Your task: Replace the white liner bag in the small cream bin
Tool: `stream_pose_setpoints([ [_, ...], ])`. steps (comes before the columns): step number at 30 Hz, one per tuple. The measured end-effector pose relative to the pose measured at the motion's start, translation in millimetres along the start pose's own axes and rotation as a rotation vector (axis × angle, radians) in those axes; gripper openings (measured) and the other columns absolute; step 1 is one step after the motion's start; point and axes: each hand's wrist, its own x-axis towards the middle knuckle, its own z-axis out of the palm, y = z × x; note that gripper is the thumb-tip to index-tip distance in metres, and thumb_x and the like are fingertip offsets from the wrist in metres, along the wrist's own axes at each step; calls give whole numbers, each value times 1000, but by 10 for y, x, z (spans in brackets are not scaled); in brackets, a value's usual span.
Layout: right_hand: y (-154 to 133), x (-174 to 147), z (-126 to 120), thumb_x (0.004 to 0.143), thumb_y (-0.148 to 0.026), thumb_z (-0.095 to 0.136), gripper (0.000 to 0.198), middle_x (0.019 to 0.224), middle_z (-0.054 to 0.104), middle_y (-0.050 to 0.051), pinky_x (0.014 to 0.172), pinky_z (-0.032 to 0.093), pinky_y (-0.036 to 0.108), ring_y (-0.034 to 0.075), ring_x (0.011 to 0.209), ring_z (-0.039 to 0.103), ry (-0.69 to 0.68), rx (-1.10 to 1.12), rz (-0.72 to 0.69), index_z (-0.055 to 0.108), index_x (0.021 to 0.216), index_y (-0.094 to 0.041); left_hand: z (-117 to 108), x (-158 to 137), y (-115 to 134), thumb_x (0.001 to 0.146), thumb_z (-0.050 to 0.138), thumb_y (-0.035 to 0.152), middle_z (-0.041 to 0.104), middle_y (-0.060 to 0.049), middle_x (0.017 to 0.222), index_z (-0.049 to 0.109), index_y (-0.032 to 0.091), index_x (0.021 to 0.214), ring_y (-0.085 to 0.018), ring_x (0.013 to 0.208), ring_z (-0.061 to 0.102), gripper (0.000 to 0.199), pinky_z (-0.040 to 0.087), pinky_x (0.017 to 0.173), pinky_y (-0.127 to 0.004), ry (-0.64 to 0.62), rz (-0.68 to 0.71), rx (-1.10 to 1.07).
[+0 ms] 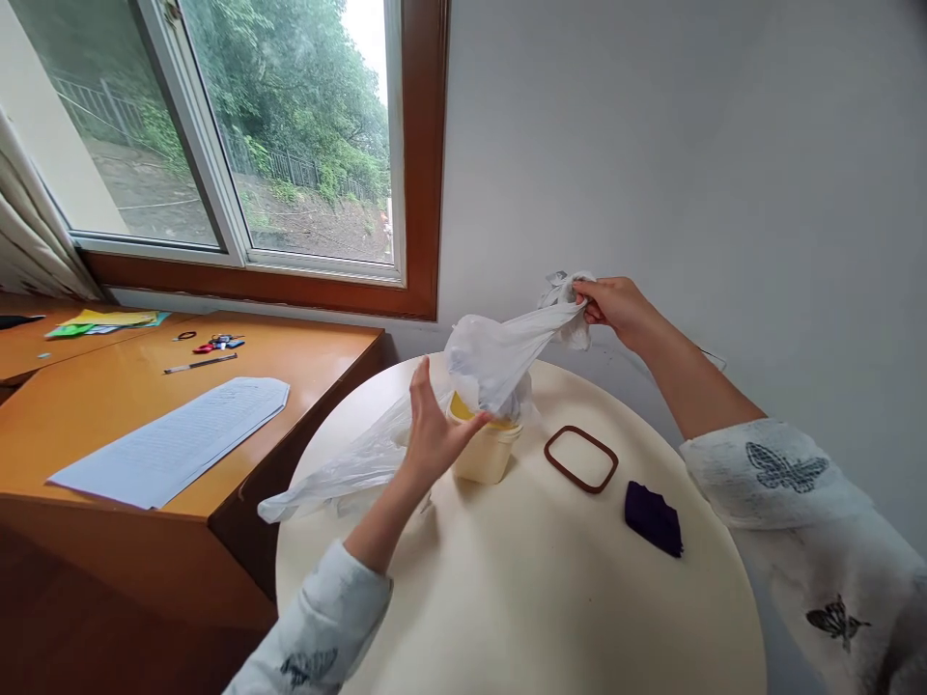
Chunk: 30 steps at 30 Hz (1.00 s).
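My right hand is closed around the gathered top of a white plastic bag, pulling it taut up and to the right. The bag's bulging lower part hangs at the mouth of a small cream bin with a yellow inside. In front of the bin's left side, my left hand has thumb and fingers spread apart. Whether it touches the bag or the rim I cannot tell. A second, clear-white plastic bag lies spread on the table to the left, partly behind my left wrist.
On the round cream table lie a brown rounded frame and a folded dark purple cloth. The wooden desk at left holds papers, a pen and keys. A wall and window stand behind.
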Motion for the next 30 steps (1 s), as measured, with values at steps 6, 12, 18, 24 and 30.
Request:
stream_pose_setpoints([
  [6,-28,14,2,73,-29,61,23,41,35,-6,49,33,23,7,42,35,-63,42,-67,54,55,-17,150,590,85,58,66,60,35,-17,135,27,18,131,-36,130,24,93,15,104,-56,-294,-44,212],
  [12,-31,40,93,73,-34,63,24,43,38,-6,49,33,23,6,43,35,-131,68,-138,58,59,-16,224,585,173,58,56,72,52,-15,115,48,14,109,-34,111,46,77,35,93,-45,-524,82,436],
  [18,-86,-15,316,73,-39,64,27,43,42,-5,50,32,23,7,44,36,-240,28,-162,59,59,-16,272,614,241,75,43,61,62,-20,100,64,9,87,-34,98,56,57,44,79,-36,-728,182,685],
  [24,-113,-117,475,74,-40,62,28,44,41,-5,50,29,23,7,46,38,-343,-41,-186,58,60,-16,258,667,296,77,48,50,67,-13,95,63,16,94,-30,97,58,42,31,96,-46,-921,221,674],
  [30,77,-115,533,72,-40,62,27,46,42,-5,49,27,24,8,47,37,-361,-84,-140,57,61,-17,49,796,415,74,49,56,65,-2,106,56,28,108,-25,109,50,45,23,101,-49,-1017,229,605],
])
